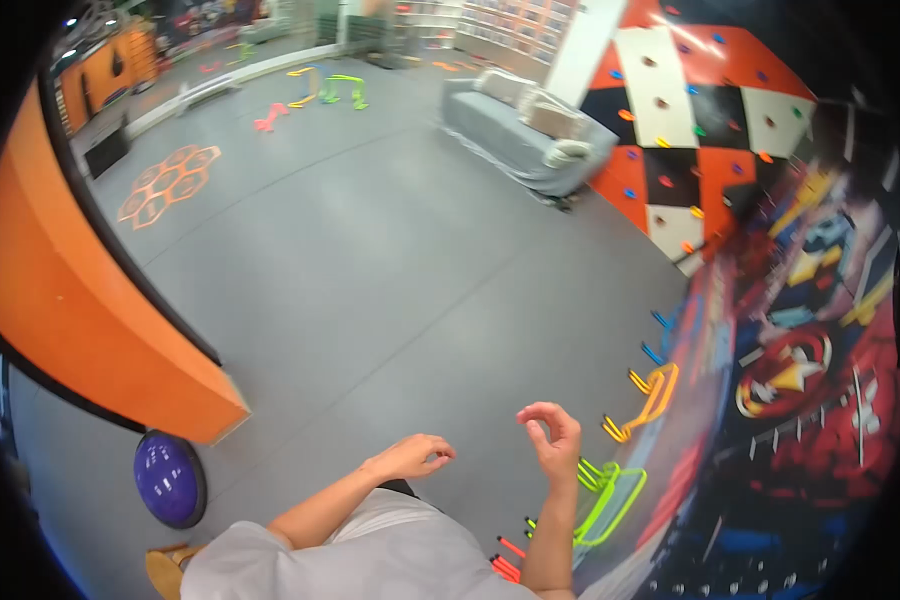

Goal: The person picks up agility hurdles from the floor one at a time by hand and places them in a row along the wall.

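Observation:
My left hand (418,456) is in front of my waist, with its fingers loosely curved and a small gap to the thumb. It holds nothing. Raised to its right, my right hand (555,440) has bent fingers standing apart from the thumb, also with nothing in it. Nearest to the right hand is a green hurdle (618,505) by the painted wall. A yellow-orange hurdle (660,400) stands a little farther along that wall. Red bar ends (507,560) show beside my right forearm. Neither hand touches any of these.
An orange partition (110,310) juts in at left, with a purple half-ball balance trainer (167,480) at its end. A grey sofa (515,130) stands ahead, near a climbing wall (660,105). Small hurdles (345,90) and orange hexagon markings (170,183) lie across the grey floor (370,260).

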Demonstrator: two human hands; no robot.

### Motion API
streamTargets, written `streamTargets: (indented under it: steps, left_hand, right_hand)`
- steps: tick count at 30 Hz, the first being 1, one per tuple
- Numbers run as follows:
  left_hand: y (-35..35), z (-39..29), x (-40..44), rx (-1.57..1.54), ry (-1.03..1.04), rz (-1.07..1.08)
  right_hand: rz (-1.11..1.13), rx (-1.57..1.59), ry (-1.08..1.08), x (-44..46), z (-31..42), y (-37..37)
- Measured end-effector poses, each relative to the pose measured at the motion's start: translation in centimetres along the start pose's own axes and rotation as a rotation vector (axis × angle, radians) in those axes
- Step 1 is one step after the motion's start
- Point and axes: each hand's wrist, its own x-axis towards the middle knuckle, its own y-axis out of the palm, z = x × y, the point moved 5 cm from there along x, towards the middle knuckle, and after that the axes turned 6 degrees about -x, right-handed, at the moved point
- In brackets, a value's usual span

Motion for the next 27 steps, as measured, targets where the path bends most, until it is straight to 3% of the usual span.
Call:
streamTargets:
  steps: [4, 6, 10, 12, 17, 20, 22, 25, 27]
  left_hand:
    - [-9.4, 0.4, -3.5, 0.086, -0.053, -0.260]
    - [-14.0, -0.4, -5.0, 0.064, -0.111, -0.342]
    - [-21.2, -0.6, -6.7, 0.085, -0.105, -0.519]
    - [-24.3, 0.0, -7.0, 0.080, -0.188, -0.592]
    - [-33.0, 4.2, -5.7, 0.091, -0.360, -0.737]
    - [-37.6, 9.9, -4.5, 0.173, -0.396, -0.814]
    - [-39.6, 15.3, -4.3, 0.286, -0.396, -0.822]
    - [-41.5, 22.4, -2.7, 0.052, -0.540, -0.969]
    - [-41.6, 26.5, -1.7, 0.099, -0.648, -0.929]
  right_hand:
    - [0.205, 0.033, -0.529, 10.8, 17.6, 10.0]
    - [0.251, -0.101, -0.950, 14.6, 25.9, 12.0]
    - [0.167, 0.117, -1.117, 18.8, 33.7, 15.5]
    - [0.135, 0.136, -1.236, 21.5, 33.4, 16.9]
    - [0.211, 0.041, -1.172, 31.0, 30.4, 18.8]
    - [0.166, 0.212, -1.285, 38.6, 26.6, 20.3]
    - [0.277, 0.261, -1.313, 44.4, 22.5, 21.9]
    - [0.531, 0.305, -1.227, 53.0, 17.1, 25.1]
    - [0.630, 0.335, -1.188, 58.0, 13.7, 27.9]
